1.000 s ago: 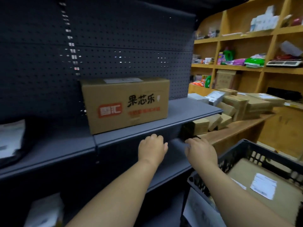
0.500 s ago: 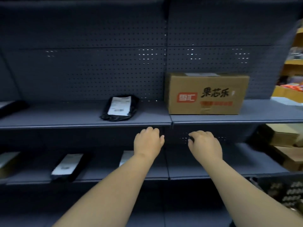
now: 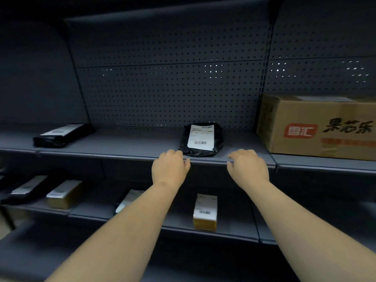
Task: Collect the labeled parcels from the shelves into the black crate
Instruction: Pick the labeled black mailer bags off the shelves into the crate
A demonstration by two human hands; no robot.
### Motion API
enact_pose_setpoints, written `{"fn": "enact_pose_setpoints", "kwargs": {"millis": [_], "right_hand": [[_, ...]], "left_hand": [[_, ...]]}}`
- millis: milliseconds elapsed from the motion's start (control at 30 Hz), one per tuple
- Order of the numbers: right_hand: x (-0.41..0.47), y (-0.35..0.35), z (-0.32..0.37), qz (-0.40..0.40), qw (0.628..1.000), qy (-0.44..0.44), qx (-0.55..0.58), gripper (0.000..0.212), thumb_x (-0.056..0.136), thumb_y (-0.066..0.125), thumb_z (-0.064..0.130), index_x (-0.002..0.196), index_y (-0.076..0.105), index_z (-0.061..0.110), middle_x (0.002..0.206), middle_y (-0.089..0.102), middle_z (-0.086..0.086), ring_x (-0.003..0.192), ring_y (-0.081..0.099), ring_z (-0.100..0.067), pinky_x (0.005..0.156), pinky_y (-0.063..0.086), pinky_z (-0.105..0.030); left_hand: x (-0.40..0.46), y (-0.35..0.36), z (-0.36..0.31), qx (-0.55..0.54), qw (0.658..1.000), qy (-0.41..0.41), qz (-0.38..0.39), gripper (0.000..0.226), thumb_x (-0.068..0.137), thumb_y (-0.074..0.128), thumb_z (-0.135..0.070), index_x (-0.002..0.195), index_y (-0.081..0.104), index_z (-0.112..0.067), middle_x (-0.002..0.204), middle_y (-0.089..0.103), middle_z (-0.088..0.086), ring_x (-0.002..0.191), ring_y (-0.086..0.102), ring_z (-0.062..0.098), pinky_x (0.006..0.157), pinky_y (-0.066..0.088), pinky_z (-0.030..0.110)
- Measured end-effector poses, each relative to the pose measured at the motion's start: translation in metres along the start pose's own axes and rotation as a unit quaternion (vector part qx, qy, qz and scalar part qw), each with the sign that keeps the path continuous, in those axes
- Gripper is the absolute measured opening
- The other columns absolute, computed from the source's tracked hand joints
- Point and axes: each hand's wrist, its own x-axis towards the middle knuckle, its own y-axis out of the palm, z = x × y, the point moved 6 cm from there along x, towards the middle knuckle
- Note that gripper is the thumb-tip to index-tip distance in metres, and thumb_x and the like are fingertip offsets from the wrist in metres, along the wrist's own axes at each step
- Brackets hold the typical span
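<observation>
A black bag parcel with a white label (image 3: 201,140) lies on the upper grey shelf (image 3: 122,147), near its front edge. My left hand (image 3: 169,167) and my right hand (image 3: 247,166) hover at that edge, one on each side of the parcel, fingers loosely curled and holding nothing. Another black labeled parcel (image 3: 61,135) rests at the shelf's left. On the lower shelf lie a small labeled brown box (image 3: 205,212), a parcel partly hidden by my left arm (image 3: 130,200), a brown box (image 3: 64,193) and a black bag (image 3: 26,189). The black crate is out of view.
A large brown cardboard box with red and black print (image 3: 317,127) stands on the upper shelf at the right. Dark perforated back panels (image 3: 162,88) close the shelving behind. The floor below is dark.
The view has swung left, so the crate and wooden shelves dropped out of sight. Both hands rose from the lower shelf level to the upper shelf's edge beside the black parcel.
</observation>
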Motion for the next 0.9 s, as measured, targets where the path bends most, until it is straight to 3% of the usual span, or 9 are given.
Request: {"fn": "enact_pose_setpoints", "kwargs": {"millis": [133, 400, 533, 667, 767, 833, 900], "right_hand": [[0.037, 0.01, 0.021, -0.009, 0.999, -0.018, -0.037, 0.031, 0.094, 0.044, 0.029, 0.116, 0.063, 0.018, 0.114, 0.063, -0.002, 0.107, 0.052, -0.026, 0.083, 0.043, -0.037], [0.099, 0.035, 0.029, -0.014, 0.998, 0.036, -0.039, 0.029, 0.093, 0.045, 0.025, 0.114, 0.063, 0.017, 0.109, 0.063, -0.002, 0.102, 0.052, -0.025, 0.075, 0.04, -0.034], [0.119, 0.049, 0.024, 0.002, 0.996, 0.084, -0.013, 0.032, 0.094, 0.045, 0.028, 0.119, 0.06, 0.017, 0.116, 0.062, -0.004, 0.108, 0.051, -0.026, 0.076, 0.039, -0.034], [0.136, 0.066, 0.017, 0.039, 0.987, 0.147, 0.057, 0.038, 0.095, 0.045, 0.031, 0.129, 0.053, 0.017, 0.124, 0.058, -0.008, 0.113, 0.049, -0.027, 0.074, 0.04, -0.032], [0.148, 0.082, 0.01, 0.088, 0.97, 0.198, 0.109, 0.041, 0.095, 0.044, 0.032, 0.131, 0.049, 0.013, 0.124, 0.057, -0.009, 0.108, 0.053, -0.026, 0.074, 0.045, -0.031], [0.154, 0.089, 0.004, 0.101, 0.953, 0.239, 0.155, 0.043, 0.095, 0.044, 0.032, 0.132, 0.046, 0.01, 0.12, 0.06, -0.01, 0.094, 0.054, -0.024, 0.069, 0.044, -0.029], [0.159, 0.097, -0.001, 0.117, 0.933, 0.276, 0.2, 0.046, 0.094, 0.044, 0.031, 0.133, 0.043, 0.007, 0.119, 0.06, -0.012, 0.088, 0.052, -0.023, 0.067, 0.041, -0.028]], "left_hand": [[0.042, 0.011, 0.019, 0.022, 0.999, 0.022, -0.011, 0.035, 0.095, 0.041, -0.042, 0.102, 0.061, -0.015, 0.096, 0.062, 0.004, 0.088, 0.059, 0.023, 0.064, 0.036, 0.031], [0.118, 0.049, 0.032, 0.012, 0.999, 0.045, -0.011, 0.037, 0.096, 0.04, -0.043, 0.107, 0.059, -0.013, 0.099, 0.063, 0.006, 0.091, 0.059, 0.024, 0.065, 0.036, 0.031], [0.142, 0.072, 0.034, -0.031, 0.999, 0.034, 0.022, 0.038, 0.096, 0.042, -0.042, 0.11, 0.059, -0.011, 0.101, 0.063, 0.007, 0.089, 0.06, 0.025, 0.064, 0.04, 0.032], [0.16, 0.1, 0.035, -0.132, 0.986, -0.02, 0.103, 0.039, 0.095, 0.045, -0.04, 0.112, 0.058, -0.007, 0.104, 0.064, 0.011, 0.089, 0.061, 0.027, 0.064, 0.047, 0.031], [0.171, 0.125, 0.035, -0.201, 0.961, -0.072, 0.177, 0.033, 0.095, 0.046, -0.039, 0.09, 0.056, -0.008, 0.086, 0.062, 0.007, 0.076, 0.058, 0.023, 0.06, 0.046, 0.028], [0.179, 0.138, 0.035, -0.232, 0.943, -0.105, 0.212, 0.04, 0.096, 0.045, -0.038, 0.07, 0.049, -0.007, 0.068, 0.052, 0.002, 0.061, 0.05, 0.016, 0.05, 0.038, 0.025], [0.186, 0.148, 0.035, -0.27, 0.924, -0.137, 0.234, 0.045, 0.096, 0.044, -0.039, 0.066, 0.049, -0.006, 0.064, 0.05, 0.002, 0.058, 0.047, 0.016, 0.046, 0.032, 0.025]]}}
